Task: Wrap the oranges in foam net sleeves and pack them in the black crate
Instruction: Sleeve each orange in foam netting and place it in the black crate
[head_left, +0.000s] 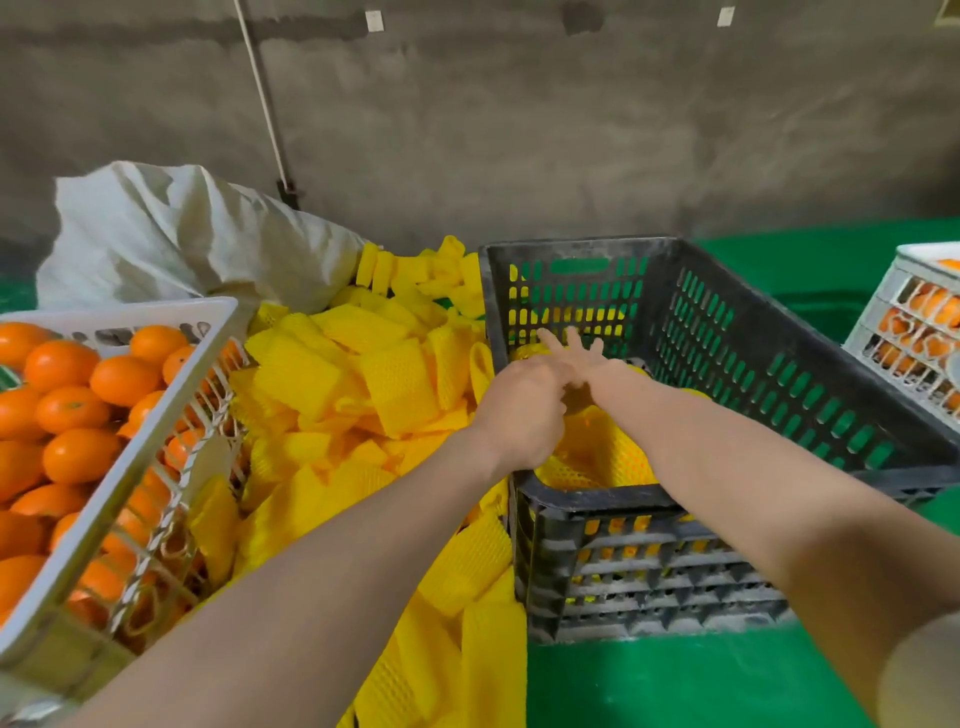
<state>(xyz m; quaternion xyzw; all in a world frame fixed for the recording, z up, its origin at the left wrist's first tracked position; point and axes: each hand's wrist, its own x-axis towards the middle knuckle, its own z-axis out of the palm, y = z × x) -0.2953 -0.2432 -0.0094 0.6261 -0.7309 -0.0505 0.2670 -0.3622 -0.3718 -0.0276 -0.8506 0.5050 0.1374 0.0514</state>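
The black crate (727, 332) stands at centre right on the green surface. Several oranges in yellow foam net sleeves (597, 457) lie in its near left corner. Both my hands reach into that corner. My right hand (579, 358) is further in, its fingers straight and spread above the wrapped fruit, with nothing in it. My left hand (524, 410) hovers over the crate's left wall with curled fingers; what lies under its palm is hidden. Bare oranges (72, 410) fill the white crate (171, 395) at left.
A loose heap of yellow foam net sleeves (374, 395) lies between the two crates and spills toward me. A white sack (171, 239) slumps behind it against the grey wall. Another white crate of oranges (914, 332) stands at the right edge.
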